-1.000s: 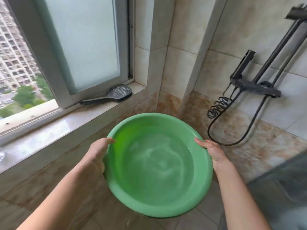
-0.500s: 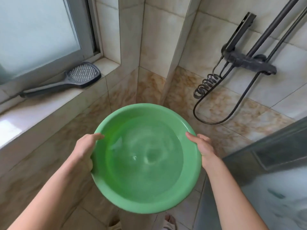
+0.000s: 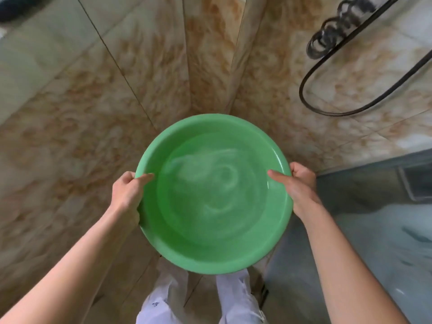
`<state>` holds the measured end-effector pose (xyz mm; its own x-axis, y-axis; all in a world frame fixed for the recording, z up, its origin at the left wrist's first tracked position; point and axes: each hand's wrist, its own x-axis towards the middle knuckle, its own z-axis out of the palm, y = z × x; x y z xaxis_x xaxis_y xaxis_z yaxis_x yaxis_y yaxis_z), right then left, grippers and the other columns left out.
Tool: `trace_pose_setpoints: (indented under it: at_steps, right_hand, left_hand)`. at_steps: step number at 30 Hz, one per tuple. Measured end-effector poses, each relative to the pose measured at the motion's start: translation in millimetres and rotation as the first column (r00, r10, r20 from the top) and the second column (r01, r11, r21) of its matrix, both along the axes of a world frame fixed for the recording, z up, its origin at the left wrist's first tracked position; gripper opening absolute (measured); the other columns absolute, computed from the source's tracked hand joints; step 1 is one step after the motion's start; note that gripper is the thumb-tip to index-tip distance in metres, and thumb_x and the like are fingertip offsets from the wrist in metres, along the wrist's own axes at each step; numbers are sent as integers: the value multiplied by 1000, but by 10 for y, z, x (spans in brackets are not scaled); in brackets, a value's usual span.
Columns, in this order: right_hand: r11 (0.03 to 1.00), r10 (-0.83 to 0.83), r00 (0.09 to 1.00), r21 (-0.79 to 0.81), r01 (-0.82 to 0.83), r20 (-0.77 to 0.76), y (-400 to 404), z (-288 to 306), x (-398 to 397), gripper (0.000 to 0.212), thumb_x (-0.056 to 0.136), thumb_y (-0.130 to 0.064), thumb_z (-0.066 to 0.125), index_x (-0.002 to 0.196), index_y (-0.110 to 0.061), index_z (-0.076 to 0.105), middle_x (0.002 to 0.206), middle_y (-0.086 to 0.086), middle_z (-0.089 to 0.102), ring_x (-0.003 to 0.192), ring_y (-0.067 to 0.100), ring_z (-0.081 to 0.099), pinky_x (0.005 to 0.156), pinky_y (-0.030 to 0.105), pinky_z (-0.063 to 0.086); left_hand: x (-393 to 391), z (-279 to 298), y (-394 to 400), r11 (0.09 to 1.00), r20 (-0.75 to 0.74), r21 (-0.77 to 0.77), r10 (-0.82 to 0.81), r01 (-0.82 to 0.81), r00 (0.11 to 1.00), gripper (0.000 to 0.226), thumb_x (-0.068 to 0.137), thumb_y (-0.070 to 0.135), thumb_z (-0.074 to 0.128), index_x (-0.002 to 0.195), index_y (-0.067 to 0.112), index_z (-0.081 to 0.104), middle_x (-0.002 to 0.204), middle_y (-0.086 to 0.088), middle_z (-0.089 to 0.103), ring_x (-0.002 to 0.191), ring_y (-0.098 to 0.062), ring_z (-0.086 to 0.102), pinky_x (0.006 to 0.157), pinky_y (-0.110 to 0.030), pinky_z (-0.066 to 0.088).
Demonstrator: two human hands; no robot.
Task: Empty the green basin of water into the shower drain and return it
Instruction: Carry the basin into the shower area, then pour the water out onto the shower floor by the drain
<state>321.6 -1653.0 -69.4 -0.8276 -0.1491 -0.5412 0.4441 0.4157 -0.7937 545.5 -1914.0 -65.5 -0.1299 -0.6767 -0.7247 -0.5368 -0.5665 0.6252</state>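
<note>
1. Head view now looks almost straight down; half a second ago it still took in the window ledge with the hand shower lying on it and the wall fitting. Both have gone out of frame, and only the black hose loop [image 3: 364, 73] remains at 1 o'clock.
2. Green basin [image 3: 214, 195] sits at centre frame, held level above the tiled floor [image 3: 70, 141], in front of the person's light trousers [image 3: 231, 298] at 6 o'clock.
3. Left hand [image 3: 127, 195] is clenched on the rim at 9 o'clock, thumb laid over the inner wall and fingers curled underneath, out of sight.
4. Right hand [image 3: 301, 185] mirrors it at 3 o'clock of the rim, thumb inside, fingers wrapped below. The grip is unchanged across the three pictures.
5. Water [image 3: 210, 183] is still in the basin. Pale swirl marks show it is sloshing; none appears to have gone over the rim.
6. Dark glass panel [image 3: 374, 218] fills the 4 o'clock area, near the right forearm.
7. Judgement: the downward gaze suggests a search for the drain, which I cannot find in this frame. The carry is done or nearly so. Pouring has not begun.
8. Risk: the water is in motion, so a fast tilt could splash the trousers. Tip slowly, far edge down.
</note>
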Motion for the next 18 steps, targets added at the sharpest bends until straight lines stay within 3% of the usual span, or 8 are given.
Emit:
trace_pose_setpoints:
  at_steps: [3,6,9,12,15,18]
  right_hand:
    - [998,24,999,58,-22,-23,52,-423,-102,32,65,-9,85,60,-18,55,60,0,69,50,13,60,48,25,48]
    - [997,-3,1000,76,4,-19,155,-818,-98,30,67,-11,83,57,-19,56,51,-12,66,43,4,55,41,15,42]
    - [990,11,1000,141,-7,-23,267,-1295,-80,28,66,-13,82,58,-15,55,53,-11,62,45,7,49,43,16,37]
    - [982,12,1000,186,-16,22,382,-1762,-22,24,65,-15,81,69,-6,59,68,4,64,58,13,52,52,26,42]
    - [970,34,998,237,-47,59,478,-2210,28,25,64,-19,82,63,-13,57,61,-6,65,51,8,51,46,17,39]
    - [961,61,994,264,-84,95,590,-2628,79,20,63,-20,82,64,-17,63,59,-13,68,48,3,55,43,12,38]
  left_hand:
    - [-23,-435,76,1000,45,19,-6,5,999,27,80,28,76,73,18,53,82,-11,72,65,-23,66,67,-37,58]
    - [-21,-831,160,998,85,53,-36,32,996,29,75,36,78,76,18,56,90,-15,74,76,-28,72,77,-48,60]
    - [-42,-1269,230,993,127,49,-110,105,986,45,67,53,76,88,16,61,103,-16,73,95,-35,71,87,-53,57]
    - [-56,-1674,324,989,148,68,-142,133,979,66,61,71,69,105,21,64,110,-2,71,97,-25,68,89,-39,55]
    - [-24,-2103,373,986,182,89,-157,142,971,81,67,84,52,121,26,63,119,1,68,109,-23,62,99,-39,48]
    - [7,-2551,446,979,178,110,-190,173,965,79,80,80,40,135,26,57,133,-2,64,115,-24,63,103,-46,48]
